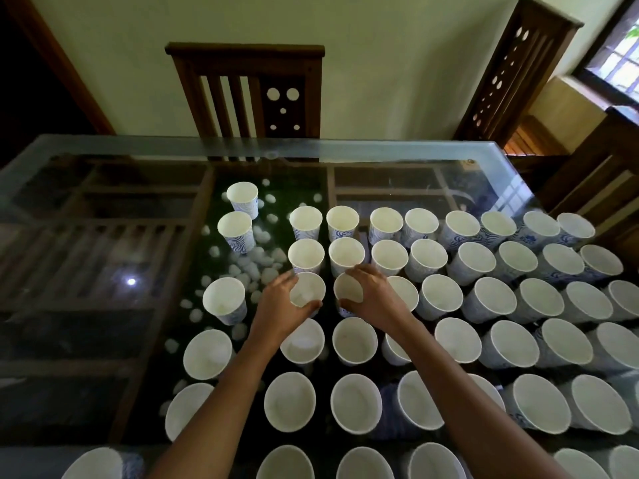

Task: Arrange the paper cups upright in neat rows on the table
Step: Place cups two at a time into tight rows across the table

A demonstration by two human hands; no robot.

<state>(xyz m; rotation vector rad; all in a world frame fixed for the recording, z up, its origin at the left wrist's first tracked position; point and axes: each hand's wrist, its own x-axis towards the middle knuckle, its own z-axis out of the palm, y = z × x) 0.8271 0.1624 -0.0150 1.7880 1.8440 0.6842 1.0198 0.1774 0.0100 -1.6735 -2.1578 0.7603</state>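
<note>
- Head view: I look down on a glass table [103, 146] covered in upright white paper cups [470, 262], standing in rows that run off to the right.
- My left hand [278, 307] curls round the rim of the left-held cup [307, 288]. My right hand [378, 295] grips the right-held cup [346, 288] just beside it.
- Both held cups stand straight ahead of the hands, mouths up and long axes vertical, each in line with a cup in the row beyond. A narrow gap parts them.
- Stray cups [226, 299] form a looser column to the left, nearest the left hand. I judge these need aligning next.
- Hidden: the right hand covers much of its cup and part of the neighbour, my forearms hide nearer cups, and the bottom and right edges crop others. I cannot tell whether either held cup rests on the glass. White pebbles [257, 257] under the glass muddle the outlines.
</note>
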